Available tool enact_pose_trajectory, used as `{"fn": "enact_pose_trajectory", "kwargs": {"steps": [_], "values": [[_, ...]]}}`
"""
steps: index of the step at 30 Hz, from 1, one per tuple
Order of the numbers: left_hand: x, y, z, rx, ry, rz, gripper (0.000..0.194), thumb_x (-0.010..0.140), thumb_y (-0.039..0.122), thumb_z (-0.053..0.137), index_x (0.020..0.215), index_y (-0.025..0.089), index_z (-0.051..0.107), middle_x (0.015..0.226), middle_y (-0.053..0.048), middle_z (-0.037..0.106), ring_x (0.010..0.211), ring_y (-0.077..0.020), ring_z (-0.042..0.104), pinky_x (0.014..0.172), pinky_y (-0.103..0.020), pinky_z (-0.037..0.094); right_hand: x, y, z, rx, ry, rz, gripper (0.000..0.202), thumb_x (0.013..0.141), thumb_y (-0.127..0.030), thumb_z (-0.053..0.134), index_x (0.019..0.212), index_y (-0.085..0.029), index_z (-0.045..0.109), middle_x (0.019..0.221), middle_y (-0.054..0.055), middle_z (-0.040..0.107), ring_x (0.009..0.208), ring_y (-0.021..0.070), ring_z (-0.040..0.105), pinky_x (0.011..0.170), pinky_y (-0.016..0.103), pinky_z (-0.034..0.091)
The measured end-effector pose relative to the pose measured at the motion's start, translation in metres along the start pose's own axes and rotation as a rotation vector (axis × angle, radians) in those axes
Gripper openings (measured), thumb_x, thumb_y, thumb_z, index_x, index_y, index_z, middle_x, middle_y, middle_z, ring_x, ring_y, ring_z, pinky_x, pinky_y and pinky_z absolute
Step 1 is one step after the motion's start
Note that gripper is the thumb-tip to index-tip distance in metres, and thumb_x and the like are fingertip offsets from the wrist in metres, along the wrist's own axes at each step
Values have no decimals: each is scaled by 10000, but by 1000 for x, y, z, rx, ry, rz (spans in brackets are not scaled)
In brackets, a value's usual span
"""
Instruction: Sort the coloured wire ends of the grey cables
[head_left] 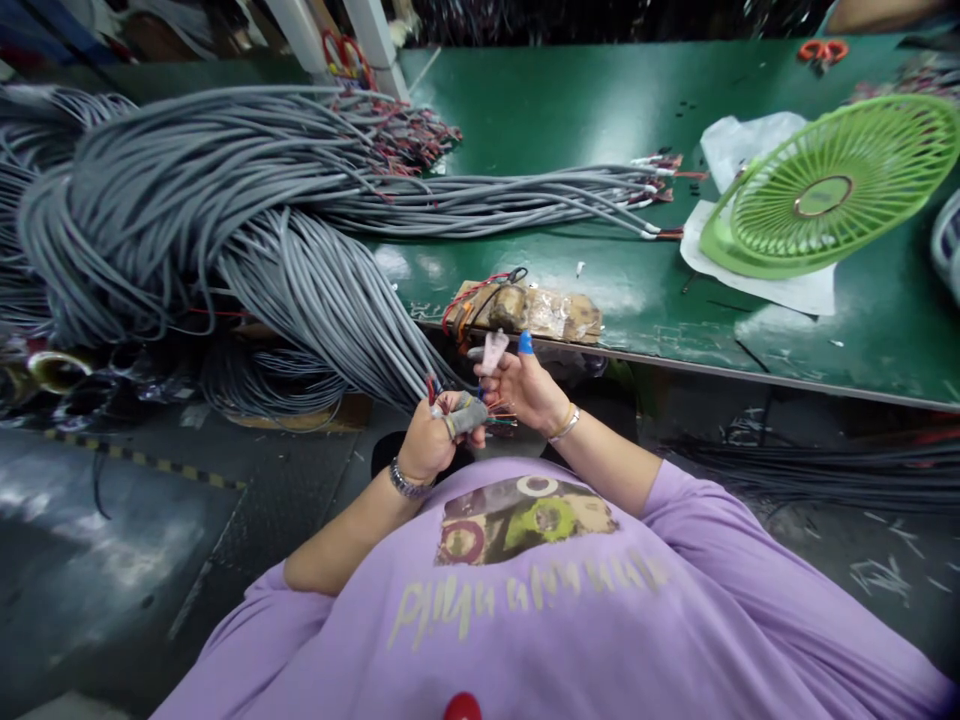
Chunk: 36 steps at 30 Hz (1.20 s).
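Note:
My left hand (431, 437) is closed around the end of a grey cable (416, 375) in front of my body. A worn grey wrapping (466, 416) lies along its thumb side. Thin coloured wires (501, 412) stick out past it to the right. Close by, my right hand (529, 392) is half open beside these wires, palm turned up. Its thumb stands apart in a blue cover (525, 343). White wrapping (494, 352) shows at its fingers. Whether those fingers touch a wire is too small to tell.
A large pile of grey cables (172, 200) covers the left of the green table (525, 100), with stripped ends to the right. A taped wooden block (555, 312) sits at the table's edge. Further right stand a green fan (825, 195) and orange-handled scissors (823, 52).

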<state>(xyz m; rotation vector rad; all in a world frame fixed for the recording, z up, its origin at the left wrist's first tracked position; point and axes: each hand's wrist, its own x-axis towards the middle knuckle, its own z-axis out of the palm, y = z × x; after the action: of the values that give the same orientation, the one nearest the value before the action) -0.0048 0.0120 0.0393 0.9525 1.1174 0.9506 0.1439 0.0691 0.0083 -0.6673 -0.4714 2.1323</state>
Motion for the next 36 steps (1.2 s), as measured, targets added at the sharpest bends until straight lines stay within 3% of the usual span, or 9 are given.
{"fn": "enact_pose_trajectory", "kwargs": {"steps": [6, 11, 16, 20, 25, 29, 33, 36], "values": [[-8, -3, 11, -1, 111, 96, 275, 680, 341, 743, 535, 144, 615, 470, -10, 607, 396, -93, 541, 393, -195, 385, -4, 3, 4, -42, 47, -138, 262, 832, -418, 676, 843, -157, 660, 692, -17, 597, 551, 73, 456, 509, 197, 396], [-1, -5, 15, -42, 169, 88, 288, 678, 365, 748, 550, 144, 614, 485, -10, 618, 400, -96, 549, 388, -194, 388, 2, 6, 5, -63, 124, -187, 414, 839, -559, 621, 799, -148, 651, 665, 1, 614, 554, 82, 472, 527, 213, 402], [5, -7, 20, -70, 184, 86, 287, 654, 378, 766, 584, 142, 620, 479, -10, 622, 400, -105, 562, 396, -194, 391, 11, 5, 4, -8, 56, -70, 519, 827, -668, 561, 790, -155, 630, 602, -5, 587, 505, 95, 488, 488, 224, 432], [7, -9, 21, -71, 190, 101, 308, 656, 395, 765, 579, 141, 609, 473, -12, 618, 396, -106, 565, 386, -191, 364, 15, 2, 4, 68, 40, -9, 498, 844, -654, 551, 785, -165, 626, 584, -10, 586, 471, 98, 483, 459, 225, 438], [8, -12, 20, -59, 191, 93, 280, 666, 367, 754, 566, 147, 613, 481, -15, 627, 404, -103, 560, 395, -193, 378, 18, 3, 6, 105, 77, -29, 442, 847, -603, 594, 786, -167, 632, 599, -9, 603, 488, 99, 502, 461, 217, 437], [6, -15, 17, -25, 176, 108, 285, 705, 366, 733, 557, 151, 618, 490, -16, 630, 404, -96, 544, 403, -200, 377, 19, 8, 2, 116, 74, -62, 479, 850, -650, 549, 835, -180, 639, 683, -1, 639, 501, 87, 501, 476, 207, 455], [-2, -18, 10, 41, 142, 166, 274, 751, 352, 710, 578, 149, 645, 520, -22, 643, 441, -98, 565, 416, -201, 360, 13, 7, 0, 112, 11, -22, 555, 850, -714, 469, 866, -185, 637, 767, 20, 670, 544, 93, 526, 511, 218, 490], [-7, -17, 8, 22, 168, 163, 276, 754, 353, 708, 578, 150, 646, 529, -24, 648, 448, -98, 570, 409, -199, 350, 7, 2, 0, 77, -17, 2, 511, 872, -663, 492, 864, -175, 643, 784, 25, 677, 552, 94, 528, 529, 227, 495]]}}
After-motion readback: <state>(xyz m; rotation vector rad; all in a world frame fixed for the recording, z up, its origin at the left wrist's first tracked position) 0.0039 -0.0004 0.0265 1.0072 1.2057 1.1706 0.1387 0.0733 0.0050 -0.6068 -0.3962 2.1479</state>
